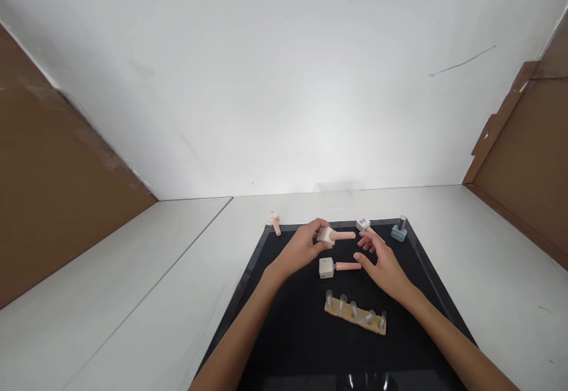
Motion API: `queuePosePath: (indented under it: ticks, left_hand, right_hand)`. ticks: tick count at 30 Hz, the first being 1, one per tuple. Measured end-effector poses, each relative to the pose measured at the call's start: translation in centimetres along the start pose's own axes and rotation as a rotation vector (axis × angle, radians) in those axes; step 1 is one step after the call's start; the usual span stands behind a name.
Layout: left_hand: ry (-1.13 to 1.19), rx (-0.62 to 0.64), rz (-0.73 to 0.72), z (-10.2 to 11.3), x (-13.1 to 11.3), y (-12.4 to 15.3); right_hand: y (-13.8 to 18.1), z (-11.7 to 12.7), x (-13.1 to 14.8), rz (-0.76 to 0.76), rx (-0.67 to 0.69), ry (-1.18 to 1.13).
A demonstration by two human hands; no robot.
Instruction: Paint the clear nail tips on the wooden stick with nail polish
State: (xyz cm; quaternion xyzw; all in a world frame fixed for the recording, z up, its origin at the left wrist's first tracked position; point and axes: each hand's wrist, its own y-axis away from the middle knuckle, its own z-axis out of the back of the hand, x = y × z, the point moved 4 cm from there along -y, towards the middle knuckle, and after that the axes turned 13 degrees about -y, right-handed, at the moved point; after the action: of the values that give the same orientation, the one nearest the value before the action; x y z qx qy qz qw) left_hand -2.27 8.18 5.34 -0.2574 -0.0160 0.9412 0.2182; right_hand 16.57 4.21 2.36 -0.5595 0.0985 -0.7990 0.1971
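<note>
My left hand [309, 241] grips a nail polish bottle [327, 235] by its pale square body, the long pink cap pointing right. My right hand [379, 265] is open beside that cap, its thumb and fingers apart. Below the held bottle, a second nail polish bottle [326, 268] with a pink cap lies on its side, the cap's end close to my right thumb. Nearer to me is a wooden strip [355, 315] carrying several clear nail tips on small stands.
A black mat [293, 332] covers the table's middle. At its far edge are a pink-capped bottle [274, 223] on the left, another [363, 224] partly behind my right hand, and an upright teal bottle [399, 232]. Cardboard walls [57, 160] flank the white table [168, 284].
</note>
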Motion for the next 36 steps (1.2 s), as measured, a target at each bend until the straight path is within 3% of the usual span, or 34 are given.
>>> queuePosePath:
  ticks: [5, 8, 14, 16, 21, 25, 30, 34, 36]
  left_hand:
    - [0.035, 0.047, -0.101, 0.8, -3.9, 2.7]
    - [0.162, -0.017, -0.109, 1.3, -4.8, 3.9]
    - [0.589, -0.090, -0.070, 0.4, -4.2, 3.9]
    - [0.605, -0.117, -0.027, 0.1, -3.8, 3.8]
    - [0.573, -0.137, 0.005, -0.2, -3.2, 3.8]
    - [0.586, -0.150, 0.001, -0.1, -2.9, 4.0]
    - [0.567, -0.129, -0.003, -0.3, -2.8, 4.1]
    - [0.599, -0.144, 0.022, -0.7, -2.5, 4.2]
    - [0.615, -0.146, 0.050, -1.0, -2.2, 4.3]
  right_hand:
    - [0.5, 0.9, 3.4, 0.077, -0.012, -0.080]
    - [1.0, 1.2, 5.0, 0.143, -0.009, -0.120]
    - [1.9, 1.8, 7.0, 0.362, 0.101, -0.138]
    - [1.9, 1.9, 6.9, 0.357, 0.123, -0.104]
    - [1.4, 2.0, 5.6, 0.124, 0.117, -0.063]
    - [1.4, 1.8, 6.1, 0.238, 0.136, -0.081]
    - [1.5, 1.5, 6.0, 0.162, 0.129, -0.085]
    - [1.7, 1.5, 6.7, 0.337, 0.103, -0.054]
    - [1.7, 1.5, 6.6, 0.342, 0.095, -0.056]
